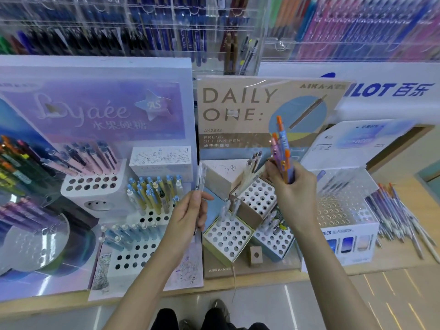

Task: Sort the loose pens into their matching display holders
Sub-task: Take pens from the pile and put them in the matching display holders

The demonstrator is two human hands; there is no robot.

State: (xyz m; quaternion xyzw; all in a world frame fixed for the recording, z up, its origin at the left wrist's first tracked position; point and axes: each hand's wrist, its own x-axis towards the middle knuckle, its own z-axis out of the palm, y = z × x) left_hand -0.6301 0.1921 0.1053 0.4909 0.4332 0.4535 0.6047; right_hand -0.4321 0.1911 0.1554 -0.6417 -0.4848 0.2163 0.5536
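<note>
Left grip pinches clear pen mid-barrel, right grip clamped on pen bunch at 1 o'clock — likely light, stiff, slippery — hold low on barrels.

Left hand: bare, as is its forearm.
Right hand: bare, as is its forearm.
Trousers: black.
Shoes: dark grey, worn-looking.

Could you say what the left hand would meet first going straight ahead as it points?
Likely the DAILY ONE board, near its left edge, led by the clear pen the left hand holds; depth unclear.
</note>
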